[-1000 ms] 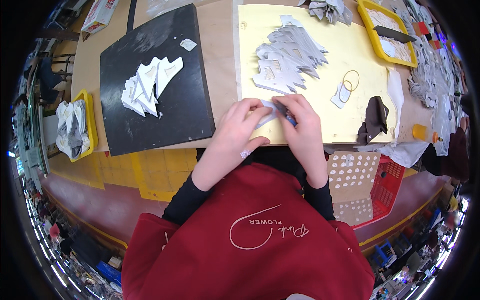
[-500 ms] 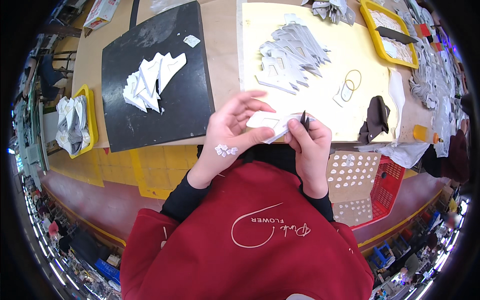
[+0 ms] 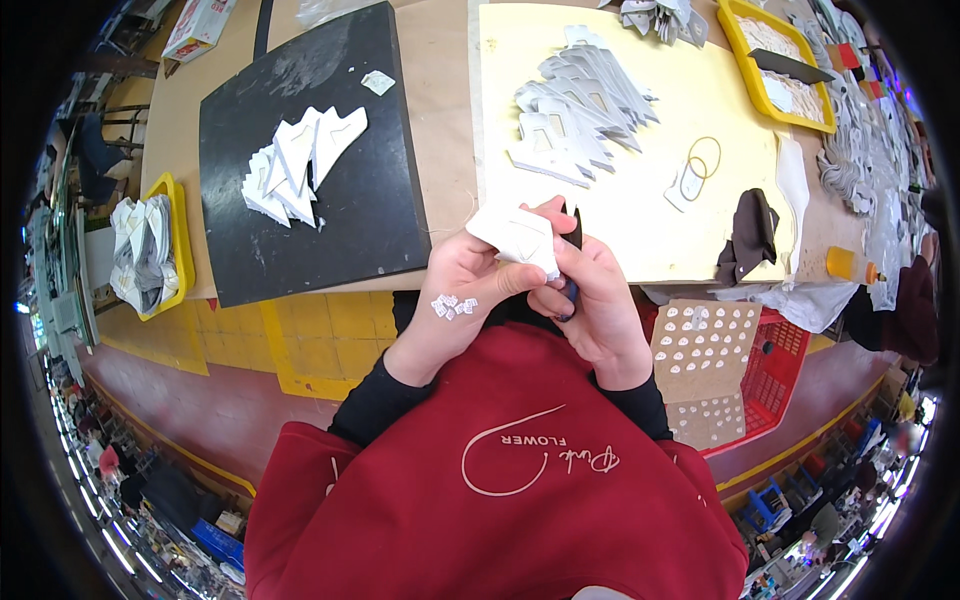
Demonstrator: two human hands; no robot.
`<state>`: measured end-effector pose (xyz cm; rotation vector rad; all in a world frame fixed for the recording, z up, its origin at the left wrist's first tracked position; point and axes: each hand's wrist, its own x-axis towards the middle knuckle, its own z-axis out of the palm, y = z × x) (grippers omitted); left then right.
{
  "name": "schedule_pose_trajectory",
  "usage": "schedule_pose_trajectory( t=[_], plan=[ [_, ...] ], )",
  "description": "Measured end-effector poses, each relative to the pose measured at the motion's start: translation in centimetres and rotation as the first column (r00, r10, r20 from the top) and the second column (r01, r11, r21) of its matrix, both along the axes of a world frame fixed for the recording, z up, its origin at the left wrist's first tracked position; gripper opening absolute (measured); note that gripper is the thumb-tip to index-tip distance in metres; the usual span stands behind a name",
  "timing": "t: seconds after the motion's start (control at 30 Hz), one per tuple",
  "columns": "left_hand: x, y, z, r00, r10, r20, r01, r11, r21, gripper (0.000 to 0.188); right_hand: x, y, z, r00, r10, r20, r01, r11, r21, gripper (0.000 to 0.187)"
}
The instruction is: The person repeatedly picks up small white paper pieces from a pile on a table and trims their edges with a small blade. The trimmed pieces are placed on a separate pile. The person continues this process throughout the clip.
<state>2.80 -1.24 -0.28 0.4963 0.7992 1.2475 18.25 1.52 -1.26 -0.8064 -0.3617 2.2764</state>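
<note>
My left hand (image 3: 455,280) is closed on a white shoe-upper piece (image 3: 515,238) with a stitched outline, pinched between thumb and fingers at the table's near edge. In my right hand (image 3: 605,310) are dark thread snips (image 3: 573,235), blades pointing up beside the piece. The right thumb and fingers press against the piece's right end, partly hiding it. Several tiny white stickers (image 3: 455,306) are stuck near my left wrist. Beyond my hands, overlapping grey-white pieces (image 3: 580,100) lie fanned out on a pale yellow sheet (image 3: 640,215).
Left stands a black board (image 3: 340,240) bearing white pieces (image 3: 295,165). Yellow baskets (image 3: 184,235) hold stacked pieces, one at far left and another at far right. A dark cloth (image 3: 750,235), rubber bands (image 3: 703,155) and an orange-yellow bottle (image 3: 850,265) are rightward; below sits a red crate (image 3: 785,370).
The piece has been turned and bent more upright, between hands now closer together. My right hand has moved left, and the snips now show beside the piece's right edge.
</note>
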Motion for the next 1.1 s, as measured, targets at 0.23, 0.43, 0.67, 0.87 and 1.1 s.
schedule_pose_trajectory(
  t=[0.23,0.43,0.67,0.87,1.1],
  plan=[
    [-0.1,-0.4,-1.1,0.953,0.210,-0.219,-0.177,0.971,0.162,0.027,-0.3,-0.7,2.2,0.635,-0.536,0.557,-0.030,0.703,0.711,0.040],
    [0.4,-0.5,0.5,0.916,0.252,-0.312,-0.203,0.962,0.181,0.024,0.2,-0.6,3.6,0.633,-0.536,0.559,-0.359,0.436,0.825,0.039],
    [0.3,-0.6,0.3,0.899,0.279,-0.337,-0.180,0.938,0.296,0.020,0.0,-0.7,2.9,0.686,-0.521,0.507,-0.291,0.442,0.848,0.034],
    [0.3,-0.7,0.6,0.891,0.275,-0.361,-0.176,0.942,0.285,0.019,0.2,-0.9,2.7,0.699,-0.502,0.510,-0.297,0.445,0.845,0.034],
    [-0.1,-0.7,0.6,0.835,0.249,-0.490,-0.099,0.945,0.311,0.022,0.2,-1.1,2.9,0.755,-0.389,0.528,-0.208,0.621,0.756,0.029]
  ],
)
